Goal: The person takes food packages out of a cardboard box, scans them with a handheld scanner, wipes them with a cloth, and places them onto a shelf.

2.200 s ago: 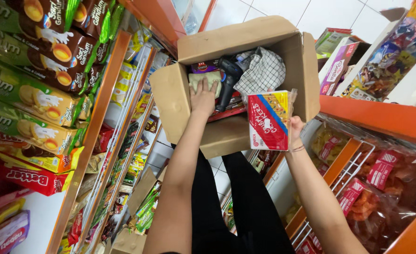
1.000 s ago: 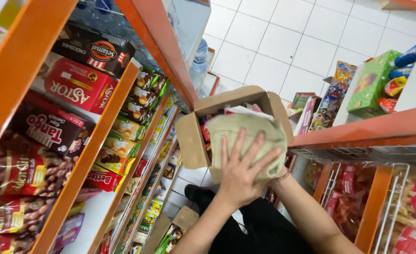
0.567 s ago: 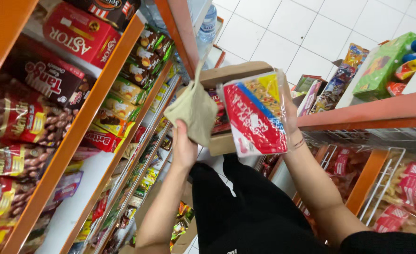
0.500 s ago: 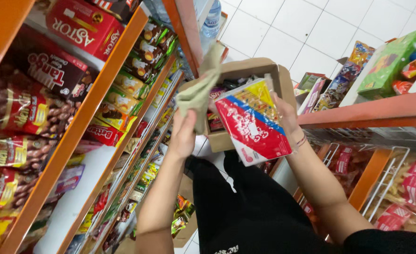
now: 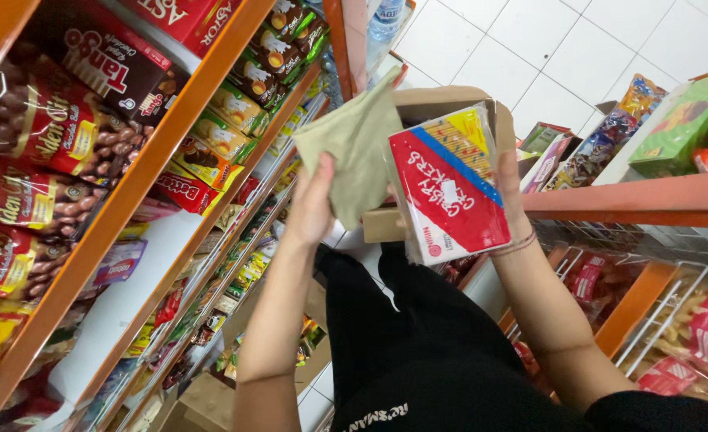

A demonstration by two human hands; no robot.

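1. The left hand is closed around the lower edge of a pale green cloth, pinching it so that the rest stands up in a loose fold above the knuckles, clear of the shelving on the left.
2. The right hand is mostly hidden behind a red, yellow and blue cracker packet; its fingers wrap the packet's far right edge, so the printed face is turned towards the camera and the pack stands nearly upright.
3. Cloth and packet sit just beside each other, the cloth to the left; whether they touch cannot be told.
4. Right behind both is an open cardboard box, its brown flap showing above the packet. It appears to rest on the person's lap, near enough for both hands to reach in.
5. The person's dark trousers fill the near centre, between the two shelf runs.
6. On the left, orange shelves carry rows of biscuit and chocolate packs.
7. On the right, another orange shelf holds snack bags, with wire racks below and white floor tiles beyond.
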